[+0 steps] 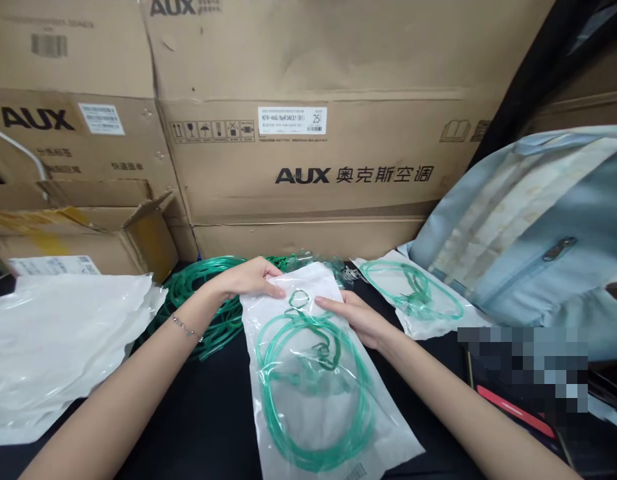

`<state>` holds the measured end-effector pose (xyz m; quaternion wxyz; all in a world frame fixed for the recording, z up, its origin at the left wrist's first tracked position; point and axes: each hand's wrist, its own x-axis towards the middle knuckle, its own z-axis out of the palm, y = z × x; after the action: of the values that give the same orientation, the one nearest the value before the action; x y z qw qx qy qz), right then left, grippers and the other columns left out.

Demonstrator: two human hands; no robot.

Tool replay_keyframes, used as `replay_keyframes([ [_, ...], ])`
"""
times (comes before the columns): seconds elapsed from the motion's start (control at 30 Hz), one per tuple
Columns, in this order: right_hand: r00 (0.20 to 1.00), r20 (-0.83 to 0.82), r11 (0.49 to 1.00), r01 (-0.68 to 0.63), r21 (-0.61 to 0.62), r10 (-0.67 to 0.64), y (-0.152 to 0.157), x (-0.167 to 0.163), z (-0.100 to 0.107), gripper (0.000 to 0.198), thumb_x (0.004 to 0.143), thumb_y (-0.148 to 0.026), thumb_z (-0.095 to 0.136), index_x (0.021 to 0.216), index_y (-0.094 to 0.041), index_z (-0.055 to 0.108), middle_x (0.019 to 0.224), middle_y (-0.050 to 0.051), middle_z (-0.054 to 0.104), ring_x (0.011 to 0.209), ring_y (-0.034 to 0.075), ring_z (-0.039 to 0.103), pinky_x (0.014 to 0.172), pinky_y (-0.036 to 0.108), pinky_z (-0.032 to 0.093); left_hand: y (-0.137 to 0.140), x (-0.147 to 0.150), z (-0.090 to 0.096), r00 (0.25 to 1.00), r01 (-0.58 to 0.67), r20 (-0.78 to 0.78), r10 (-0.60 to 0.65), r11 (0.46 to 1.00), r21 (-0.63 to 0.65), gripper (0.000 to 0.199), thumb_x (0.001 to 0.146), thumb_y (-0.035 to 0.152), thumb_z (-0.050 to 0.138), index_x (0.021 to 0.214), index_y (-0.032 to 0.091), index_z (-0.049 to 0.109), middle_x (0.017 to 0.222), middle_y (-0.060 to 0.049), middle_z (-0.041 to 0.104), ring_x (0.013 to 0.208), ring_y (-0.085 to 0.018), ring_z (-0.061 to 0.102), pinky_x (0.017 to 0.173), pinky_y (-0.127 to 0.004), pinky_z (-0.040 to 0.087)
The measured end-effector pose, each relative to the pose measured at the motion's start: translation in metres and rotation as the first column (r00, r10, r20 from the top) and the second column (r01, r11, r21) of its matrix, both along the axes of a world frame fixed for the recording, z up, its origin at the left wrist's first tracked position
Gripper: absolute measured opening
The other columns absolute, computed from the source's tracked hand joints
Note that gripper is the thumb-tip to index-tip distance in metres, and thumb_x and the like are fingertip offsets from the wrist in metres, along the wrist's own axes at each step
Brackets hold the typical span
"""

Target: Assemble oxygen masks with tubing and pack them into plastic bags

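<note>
A clear-fronted, white-backed pouch [388, 433] lies tilted toward me in the middle of the head view. Inside it sit a coil of green tubing [268, 407] and a clear greenish oxygen mask [321, 373]. At the pouch's upper left edge, my left hand [251, 277] grips it, thumb on the front. On the upper right edge, my right hand [361, 317] holds it too, thumb across the front and the other fingers behind. Loose coils of green tubing [203, 280] lie behind my left forearm, with several clear masks [308, 260] beside them.
A stack of white pouches [63, 333] lies at left before an open carton [88, 240]. Another filled pouch [423, 323] lies at right, near a light blue backpack [538, 227]. A phone [518, 413], partly pixelated, is at lower right. Large AUX cartons [308, 67] form the back wall.
</note>
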<state>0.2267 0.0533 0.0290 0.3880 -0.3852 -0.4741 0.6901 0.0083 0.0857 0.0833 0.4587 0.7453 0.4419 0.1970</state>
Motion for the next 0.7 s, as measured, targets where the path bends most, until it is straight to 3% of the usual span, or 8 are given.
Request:
replay_keyframes([
  [0.1,0.993,0.015,0.993,0.116,0.011,-0.116,0.001,-0.001,-0.004,0.028,0.06,-0.031,0.075,0.076,-0.01,0.067,0.067,0.003,0.069,0.056,0.012,0.061,0.058,0.024,0.048,0.005,0.0,-0.001,0.996,-0.084,0.019,0.085,0.996,-0.043,0.019,0.056,0.03,0.071,0.065,0.014,0.068,0.054,-0.001,0.063,0.045,-0.013,0.053,0.042,-0.02,0.036],
  [0.2,0.968,0.033,0.969,0.249,0.005,-0.249,-0.001,-0.001,-0.006,0.029,0.056,-0.032,0.077,0.074,-0.011,0.067,0.067,0.004,0.069,0.056,0.014,0.061,0.058,0.026,0.048,0.004,0.001,-0.002,0.946,-0.309,0.11,0.304,0.95,0.036,0.03,0.054,0.029,0.073,0.077,0.011,0.067,0.06,-0.003,0.064,0.052,-0.013,0.056,0.046,-0.02,0.039],
  [0.27,0.935,0.033,0.935,0.354,0.012,-0.354,-0.002,-0.002,-0.007,0.03,0.055,-0.032,0.077,0.075,-0.012,0.067,0.071,0.005,0.069,0.059,0.016,0.062,0.057,0.027,0.048,-0.004,0.005,-0.007,0.838,-0.505,0.272,0.473,0.861,0.057,0.046,0.058,0.03,0.073,0.097,0.011,0.061,0.075,-0.006,0.067,0.062,-0.014,0.06,0.051,-0.02,0.042],
  [0.33,0.898,0.031,0.899,0.438,0.03,-0.438,-0.003,-0.002,-0.008,0.03,0.056,-0.033,0.077,0.075,-0.013,0.066,0.072,0.006,0.07,0.061,0.017,0.063,0.055,0.027,0.048,-0.017,0.011,-0.017,0.676,-0.634,0.423,0.603,0.769,-0.083,0.059,0.061,0.032,0.072,0.113,0.013,0.051,0.093,-0.01,0.067,0.073,-0.016,0.062,0.057,-0.022,0.046],
  [0.37,0.889,0.028,0.889,0.456,0.037,-0.457,-0.003,-0.002,-0.009,0.03,0.057,-0.034,0.076,0.075,-0.013,0.066,0.072,0.006,0.069,0.061,0.017,0.063,0.054,0.026,0.048,-0.025,0.012,-0.023,0.638,-0.619,0.446,0.627,0.763,-0.187,0.063,0.062,0.032,0.073,0.117,0.013,0.048,0.097,-0.011,0.066,0.074,-0.016,0.063,0.059,-0.024,0.048],
  [0.43,0.901,0.011,0.9,0.433,0.042,-0.434,-0.003,-0.001,-0.013,0.03,0.06,-0.036,0.074,0.077,-0.013,0.066,0.071,0.005,0.069,0.061,0.016,0.062,0.054,0.025,0.047,-0.039,0.013,-0.038,0.692,-0.473,0.434,0.576,0.817,-0.33,0.053,0.063,0.033,0.072,0.108,0.012,0.053,0.087,-0.01,0.068,0.068,-0.017,0.063,0.06,-0.026,0.049],
  [0.57,0.961,-0.024,0.961,0.275,0.038,-0.275,-0.004,0.004,-0.025,0.033,0.065,-0.042,0.069,0.081,-0.013,0.067,0.069,0.003,0.069,0.058,0.014,0.061,0.056,0.024,0.048,-0.052,0.005,-0.063,0.73,-0.363,0.48,0.486,0.871,-0.331,0.028,0.066,0.036,0.07,0.077,0.011,0.063,0.07,-0.005,0.069,0.06,-0.015,0.06,0.055,-0.023,0.045],
  [0.7,0.971,-0.028,0.971,0.239,0.0,-0.239,-0.006,0.006,-0.034,0.034,0.066,-0.043,0.068,0.079,-0.012,0.067,0.066,0.004,0.069,0.058,0.015,0.063,0.057,0.025,0.049,-0.05,-0.002,-0.073,0.714,-0.341,0.479,0.51,0.851,-0.399,0.029,0.065,0.036,0.07,0.077,0.011,0.065,0.066,-0.004,0.068,0.056,-0.013,0.059,0.054,-0.023,0.044],
])
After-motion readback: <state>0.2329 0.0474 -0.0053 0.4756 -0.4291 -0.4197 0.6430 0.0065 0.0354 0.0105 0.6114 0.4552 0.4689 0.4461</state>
